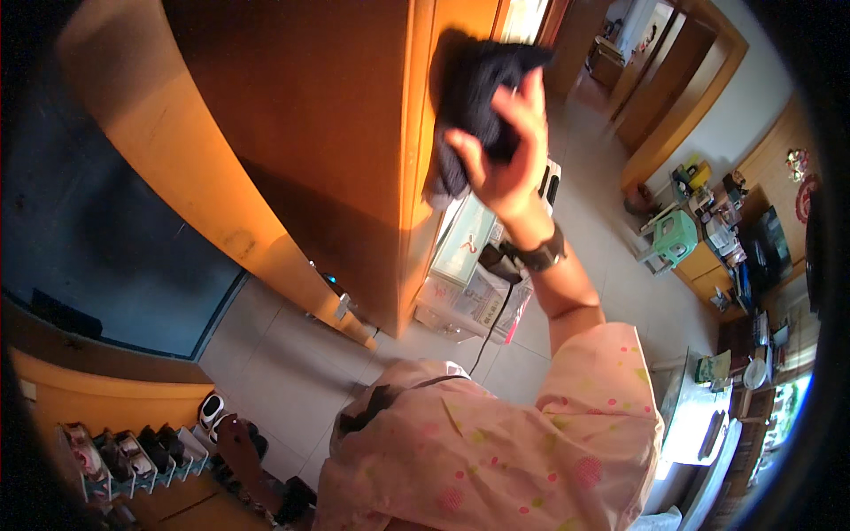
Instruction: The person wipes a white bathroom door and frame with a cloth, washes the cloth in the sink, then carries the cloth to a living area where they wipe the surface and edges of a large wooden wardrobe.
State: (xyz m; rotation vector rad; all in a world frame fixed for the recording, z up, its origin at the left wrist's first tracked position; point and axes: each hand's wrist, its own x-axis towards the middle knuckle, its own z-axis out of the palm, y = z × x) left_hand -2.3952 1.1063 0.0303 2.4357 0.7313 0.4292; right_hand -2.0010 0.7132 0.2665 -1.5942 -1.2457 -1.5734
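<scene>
Pressing a dark grey, crumpled cloth (474, 97) against the narrow front edge of a tall orange wooden cabinet (319, 133), my right hand (505, 150) holds the fabric with the fingers (531, 111) spread over its face and the thumb hooked beneath a fold. The grip is closed on the cloth; the material bunches between palm and cabinet edge, and a loose end hangs below the hand. The cloth sits high on the cabinet, near the upper part of the view.

A black wrist strap with a small device (540, 257) encircles my right wrist. A thin black cable (496, 323) runs down from it toward my pink patterned short-sleeved shirt (496, 442).

My left hand (232, 435) hangs low at the lower left, near the pale tiled floor (292, 372). It touches nothing that I can make out, and I cannot tell whether its fingers are open or curled.

Just beside the left hand stands a low rack of shoes (133, 456). A white and black shoe (211, 411) lies close to the hand.

Below the cloth, at the cabinet base, a clear plastic storage box with papers on its lid (469, 283) rests on the floor. Well apart, at right, stands a green plastic stool (675, 237).
</scene>
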